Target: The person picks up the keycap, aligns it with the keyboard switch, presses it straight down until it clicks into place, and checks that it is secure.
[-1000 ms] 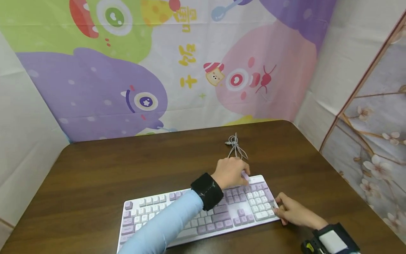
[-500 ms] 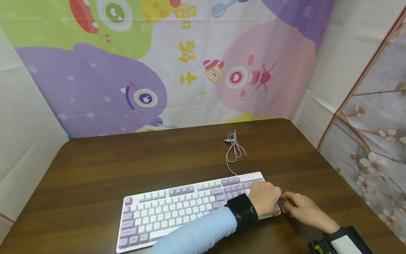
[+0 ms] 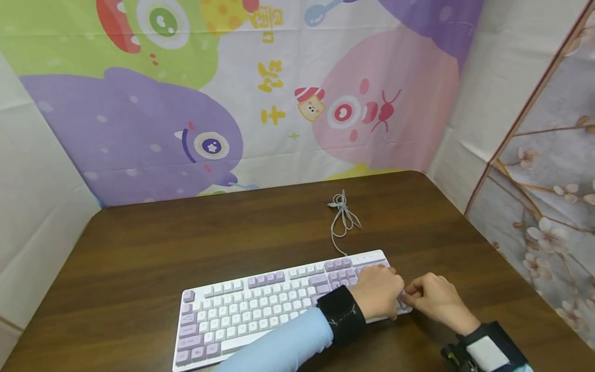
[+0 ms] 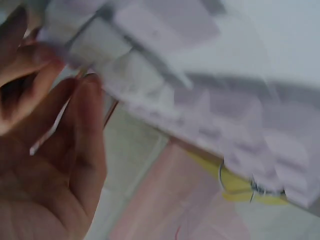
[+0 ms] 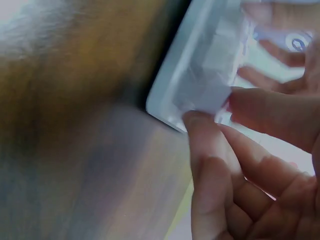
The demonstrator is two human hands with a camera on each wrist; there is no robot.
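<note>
A white and lilac keyboard [image 3: 279, 296] lies on the brown table, its right part partly hidden by the hands. My left hand [image 3: 378, 292] rests over the number pad, and its fingertips are hidden in the head view. The left wrist view is blurred: fingertips of the left hand [image 4: 55, 185] come close together by the keyboard's edge, and whether they hold anything is unclear. At the keyboard's lower right corner, my right hand [image 3: 439, 302] pinches a pale lilac keycap [image 5: 205, 95] between thumb and finger, close beside the left hand.
A bundled grey cable [image 3: 343, 214] runs from the keyboard's back edge across the wooden table [image 3: 186, 243]. Behind the table hangs a cloth with cartoon figures [image 3: 209, 134]. A flowered panel [image 3: 534, 196] stands at the right.
My left hand has moved from the keyboard's back edge, where a lilac piece showed at its fingers, down to the number pad. My right hand stays near the lower right corner and now pinches a keycap.
</note>
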